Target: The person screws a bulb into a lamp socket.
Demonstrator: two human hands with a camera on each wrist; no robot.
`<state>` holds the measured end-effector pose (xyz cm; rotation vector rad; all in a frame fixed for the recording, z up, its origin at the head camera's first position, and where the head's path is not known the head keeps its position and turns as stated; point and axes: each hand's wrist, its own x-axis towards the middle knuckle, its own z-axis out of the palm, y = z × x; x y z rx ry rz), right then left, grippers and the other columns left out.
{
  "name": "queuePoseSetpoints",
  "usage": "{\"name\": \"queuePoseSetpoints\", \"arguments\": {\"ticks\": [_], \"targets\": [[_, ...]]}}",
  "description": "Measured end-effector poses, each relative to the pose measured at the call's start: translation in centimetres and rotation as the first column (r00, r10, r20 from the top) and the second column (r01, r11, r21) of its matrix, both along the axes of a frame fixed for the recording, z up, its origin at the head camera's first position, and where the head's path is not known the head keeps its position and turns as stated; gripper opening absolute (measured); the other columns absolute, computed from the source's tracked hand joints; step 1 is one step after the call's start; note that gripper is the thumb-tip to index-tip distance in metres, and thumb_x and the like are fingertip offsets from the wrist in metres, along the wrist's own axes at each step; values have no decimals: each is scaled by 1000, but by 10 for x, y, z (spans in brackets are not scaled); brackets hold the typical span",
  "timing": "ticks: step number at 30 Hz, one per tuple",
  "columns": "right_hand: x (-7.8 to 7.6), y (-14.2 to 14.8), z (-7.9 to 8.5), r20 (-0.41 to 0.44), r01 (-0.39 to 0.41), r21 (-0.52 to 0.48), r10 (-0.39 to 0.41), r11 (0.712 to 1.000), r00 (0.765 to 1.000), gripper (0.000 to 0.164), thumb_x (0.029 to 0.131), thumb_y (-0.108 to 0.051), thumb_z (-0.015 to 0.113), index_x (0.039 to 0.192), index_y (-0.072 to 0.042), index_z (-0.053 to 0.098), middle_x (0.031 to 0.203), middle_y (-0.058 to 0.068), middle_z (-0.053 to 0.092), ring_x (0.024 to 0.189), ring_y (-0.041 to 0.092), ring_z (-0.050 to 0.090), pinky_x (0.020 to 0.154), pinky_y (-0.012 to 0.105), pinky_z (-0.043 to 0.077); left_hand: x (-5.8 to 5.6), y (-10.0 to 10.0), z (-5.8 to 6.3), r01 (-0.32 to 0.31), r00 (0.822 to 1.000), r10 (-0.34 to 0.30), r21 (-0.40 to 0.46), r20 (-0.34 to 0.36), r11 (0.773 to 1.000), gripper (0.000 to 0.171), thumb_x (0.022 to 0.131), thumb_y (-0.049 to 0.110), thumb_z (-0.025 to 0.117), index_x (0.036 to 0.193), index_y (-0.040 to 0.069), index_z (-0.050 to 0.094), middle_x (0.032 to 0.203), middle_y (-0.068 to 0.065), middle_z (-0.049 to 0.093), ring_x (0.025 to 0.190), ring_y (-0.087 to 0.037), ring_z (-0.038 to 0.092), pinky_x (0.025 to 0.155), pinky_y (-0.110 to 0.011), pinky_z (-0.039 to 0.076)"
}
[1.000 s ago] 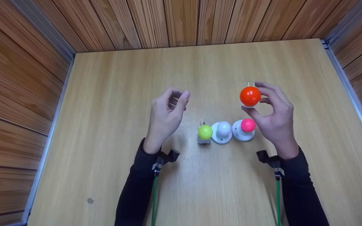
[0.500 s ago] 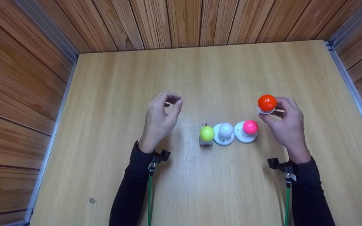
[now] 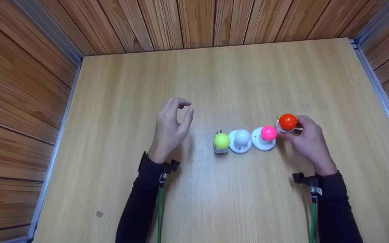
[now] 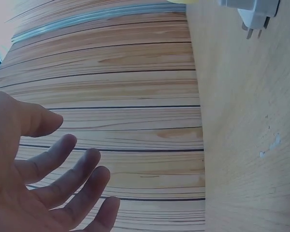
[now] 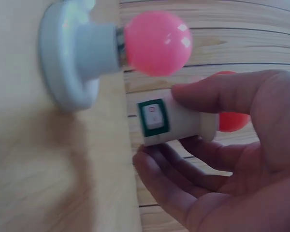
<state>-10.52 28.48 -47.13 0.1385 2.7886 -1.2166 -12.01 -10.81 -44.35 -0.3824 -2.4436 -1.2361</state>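
Note:
My right hand [image 3: 309,141] grips a white plug-in lamp socket [image 5: 183,118] that carries a red-orange bulb [image 3: 287,122]. A rocker switch in a green frame [image 5: 154,117] faces the right wrist camera. Thumb and fingers wrap the socket's sides, close above the table. Just left of it stands a pink bulb [image 3: 268,133] in a round white lamp holder [image 5: 67,58]. Then come a white bulb [image 3: 242,136] in a similar holder and a yellow-green bulb [image 3: 222,140] on a pronged plug-in socket [image 4: 256,12]. My left hand [image 3: 171,128] hovers left of the row, fingers loosely bent, holding nothing.
The wooden table [image 3: 130,84] is bounded by plank walls [image 3: 198,23] at the back and both sides, with metal strips [image 3: 56,135] along the side edges. A small dark spot [image 3: 99,214] marks the front left. Green cables [image 3: 159,216] run from both wrists.
My right hand has carried the red-orange bulb and its socket right and down, to the right end of the row. The left hand has drawn slightly left, its thumb and forefinger now further apart.

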Motion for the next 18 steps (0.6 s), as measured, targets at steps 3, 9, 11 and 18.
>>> {"name": "queuePoseSetpoints", "arguments": {"ticks": [3, 9, 11, 18], "targets": [[1, 5, -6, 103, -27, 12, 26, 1000, 994, 54, 93, -12, 78, 141, 3, 56, 142, 25, 59, 131, 45, 55, 113, 48, 50, 0, 1, 0, 14, 1000, -14, 16, 9, 1000, 22, 102, 17, 68, 117, 1, 71, 113, -17, 73, 106, -33, 68, 96, -44, 57], [2, 7, -18, 177, -57, 16, 53, 998, 983, 57, 91, -8, 80, 142, 3, 55, 140, 28, 62, 123, 44, 56, 110, 58, 45, 0, -2, 1, 20, 1000, -20, 16, 18, 1000, 22, 103, 17, 67, 117, 1, 71, 113, -17, 73, 107, -34, 68, 96, -45, 58], [3, 7, -19, 182, -53, 13, 50, 999, 982, 57, 90, -7, 81, 141, 2, 56, 139, 27, 63, 120, 42, 55, 110, 56, 44, 0, -3, 1, 14, 1000, -14, 13, 16, 1000, 22, 103, 17, 67, 118, 1, 71, 114, -17, 73, 107, -33, 68, 97, -45, 58], [7, 2, -22, 146, -62, 36, 56, 997, 988, 55, 87, -5, 83, 136, 2, 59, 135, 27, 65, 119, 42, 56, 108, 53, 43, 0, -7, 1, -10, 999, 11, -23, 45, 1000, 23, 103, 17, 67, 118, 1, 71, 116, -17, 73, 110, -34, 67, 98, -44, 57]]}}
